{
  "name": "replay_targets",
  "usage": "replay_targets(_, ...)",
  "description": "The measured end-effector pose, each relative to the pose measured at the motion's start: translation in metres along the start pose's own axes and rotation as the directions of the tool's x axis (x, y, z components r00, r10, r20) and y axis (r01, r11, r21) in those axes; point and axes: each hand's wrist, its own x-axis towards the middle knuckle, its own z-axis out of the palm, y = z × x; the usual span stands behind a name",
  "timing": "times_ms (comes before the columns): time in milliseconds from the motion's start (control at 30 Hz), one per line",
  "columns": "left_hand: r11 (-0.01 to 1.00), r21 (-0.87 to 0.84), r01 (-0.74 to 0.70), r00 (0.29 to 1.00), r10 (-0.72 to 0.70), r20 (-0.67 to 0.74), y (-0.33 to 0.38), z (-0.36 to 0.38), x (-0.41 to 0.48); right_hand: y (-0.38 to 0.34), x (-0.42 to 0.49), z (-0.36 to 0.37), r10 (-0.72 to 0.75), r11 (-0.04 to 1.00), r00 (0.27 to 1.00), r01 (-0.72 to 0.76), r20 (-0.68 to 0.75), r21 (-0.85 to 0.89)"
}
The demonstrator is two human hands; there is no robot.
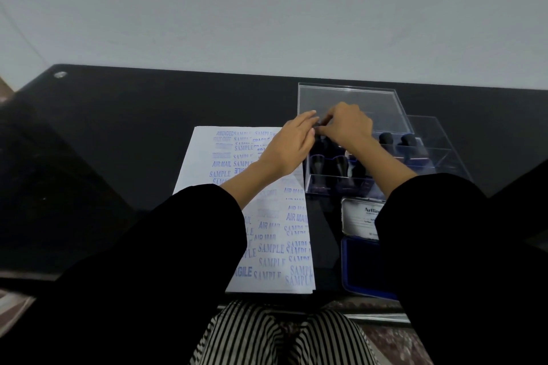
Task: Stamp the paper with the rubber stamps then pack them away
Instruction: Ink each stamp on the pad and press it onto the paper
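A white paper (268,246) covered in blue stamped words lies on the black table. To its right stands a clear plastic box (350,104) with several dark rubber stamps (338,167) inside. My left hand (292,145) and my right hand (348,124) meet over the box's left part. Their fingertips pinch a small dark thing between them, probably a stamp's top; it is mostly hidden. Two more stamps (397,139) stand in the box's right compartment.
An open blue ink pad (360,264) with its white-labelled lid (357,221) lies in front of the box, partly under my right sleeve. The black table (118,142) runs to a pale wall. Striped trousers show below the table edge.
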Motion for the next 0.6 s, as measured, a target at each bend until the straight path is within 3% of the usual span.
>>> replay_targets(333,0.999,0.049,0.012,0.999,-0.014,0.037,0.003,-0.006,0.001,-0.003,0.007,0.005,0.077,0.997,0.99,-0.077,0.116,-0.006)
replay_targets(500,0.995,0.102,0.012,0.994,-0.023,0.107,0.007,-0.018,0.006,-0.002,0.001,0.001,0.147,0.977,0.986,-0.158,0.085,0.141)
replay_targets(600,0.996,0.088,0.02,0.996,-0.027,0.081,0.014,-0.028,0.005,-0.003,-0.005,-0.01,0.189,0.947,0.981,-0.191,0.032,0.26)
